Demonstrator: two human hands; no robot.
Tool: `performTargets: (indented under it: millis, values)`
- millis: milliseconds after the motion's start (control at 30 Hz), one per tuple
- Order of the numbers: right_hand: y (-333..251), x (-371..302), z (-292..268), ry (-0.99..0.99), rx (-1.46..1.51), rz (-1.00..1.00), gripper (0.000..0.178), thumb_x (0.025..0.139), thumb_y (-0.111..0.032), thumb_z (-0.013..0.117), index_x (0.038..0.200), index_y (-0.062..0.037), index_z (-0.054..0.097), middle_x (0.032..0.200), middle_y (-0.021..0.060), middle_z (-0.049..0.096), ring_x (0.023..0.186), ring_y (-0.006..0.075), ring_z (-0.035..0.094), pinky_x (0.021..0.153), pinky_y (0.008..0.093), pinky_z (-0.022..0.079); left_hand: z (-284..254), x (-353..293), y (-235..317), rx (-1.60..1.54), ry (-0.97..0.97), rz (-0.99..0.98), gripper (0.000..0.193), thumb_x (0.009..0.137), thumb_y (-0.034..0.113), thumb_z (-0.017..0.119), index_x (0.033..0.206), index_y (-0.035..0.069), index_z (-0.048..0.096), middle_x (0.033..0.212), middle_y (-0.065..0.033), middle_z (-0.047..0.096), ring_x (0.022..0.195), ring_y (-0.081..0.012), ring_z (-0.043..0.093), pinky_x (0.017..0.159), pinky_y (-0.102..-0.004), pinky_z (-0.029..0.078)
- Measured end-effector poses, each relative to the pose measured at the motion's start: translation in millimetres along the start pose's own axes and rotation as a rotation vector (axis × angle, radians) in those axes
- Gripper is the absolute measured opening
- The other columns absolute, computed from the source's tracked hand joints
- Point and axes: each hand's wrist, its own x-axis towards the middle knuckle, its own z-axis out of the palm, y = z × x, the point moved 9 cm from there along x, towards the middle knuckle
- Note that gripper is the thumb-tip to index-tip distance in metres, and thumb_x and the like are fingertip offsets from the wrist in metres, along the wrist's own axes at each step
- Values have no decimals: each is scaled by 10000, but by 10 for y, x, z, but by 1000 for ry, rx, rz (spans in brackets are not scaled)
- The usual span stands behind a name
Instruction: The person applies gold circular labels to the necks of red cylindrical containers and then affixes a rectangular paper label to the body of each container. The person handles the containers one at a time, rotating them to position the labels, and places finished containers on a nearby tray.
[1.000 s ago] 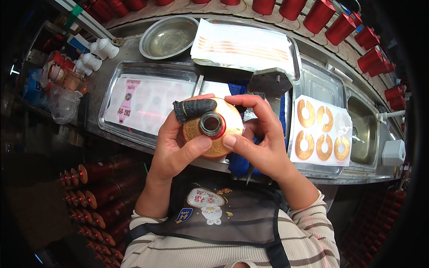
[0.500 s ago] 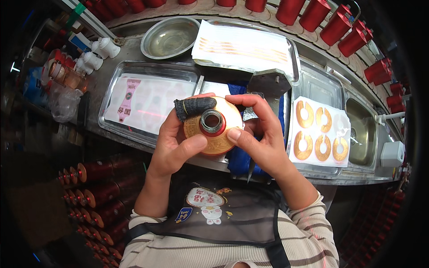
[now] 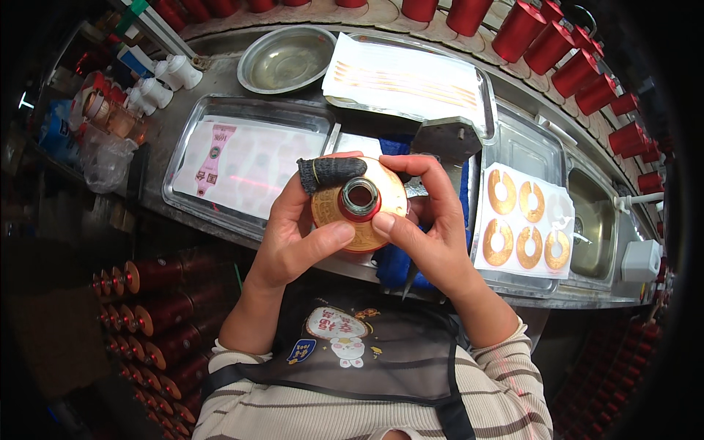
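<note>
A red bottle [image 3: 360, 216] is held up before me, its open screw-threaded mouth facing me. Around the neck, a gold ring-shaped sticker [image 3: 339, 214] covers the shoulder. My left hand [image 3: 287, 238] grips the bottle's left side, thumb on the gold sticker. A dark knitted finger cover sits on its index finger, laid across the far side of the shoulder. From the right, my right hand [image 3: 440, 238] holds the bottle, its thumb pressing the sticker beside the neck and its index finger on the far edge. The bottle's lower body is hidden.
On the right lies a sheet of gold ring stickers [image 3: 522, 224], next to a sink [image 3: 592, 253]. A tray [image 3: 192, 125] with pink labels stands left, a metal bowl [image 3: 286, 60] beyond it. Behind the bottle are a dark metal block [image 3: 447, 139] and blue cloth [image 3: 400, 268]. Red bottles [image 3: 521, 33] line the back.
The bottle and both hands sit slightly further right in the picture, and the surroundings have shifted a little with the head. The grip looks the same.
</note>
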Motion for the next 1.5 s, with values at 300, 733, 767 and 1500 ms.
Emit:
performTargets:
  millis: [300, 733, 767, 1500]
  values:
    - [-27, 5, -13, 3, -45, 27, 458, 804, -85, 757, 1237, -72, 610, 1011, 4, 451, 554, -13, 387, 501, 178, 318, 8, 24, 43, 3, -44, 154, 617, 828, 62, 732, 1399, 13, 504, 1301, -113, 595, 1209, -198, 592, 1045, -357, 474]
    - [19, 108, -4, -96, 156, 91, 442, 808, -67, 761, 1219, -30, 601, 1072, 1, 520, 625, -1, 479, 570, 168, 396, 5, 31, 19, -28, -59, 156, 606, 816, 50, 735, 1382, 18, 520, 1356, -117, 565, 1219, -200, 584, 1053, -366, 468]
    - [43, 100, -14, -115, 123, 108, 467, 821, -77, 760, 1246, -12, 579, 1125, 18, 542, 701, 17, 548, 626, 169, 444, -2, 33, 12, -24, -64, 167, 605, 814, 48, 739, 1378, 21, 522, 1373, -119, 554, 1225, -201, 580, 1055, -366, 468]
    - [-37, 65, -52, -68, 128, 126, 414, 844, -92, 708, 1237, -33, 594, 927, -24, 614, 592, -20, 452, 511, 165, 310, 14, 38, -12, -51, -12, 158, 597, 805, 16, 746, 1360, 14, 524, 1337, -122, 590, 1210, -198, 597, 1059, -366, 472]
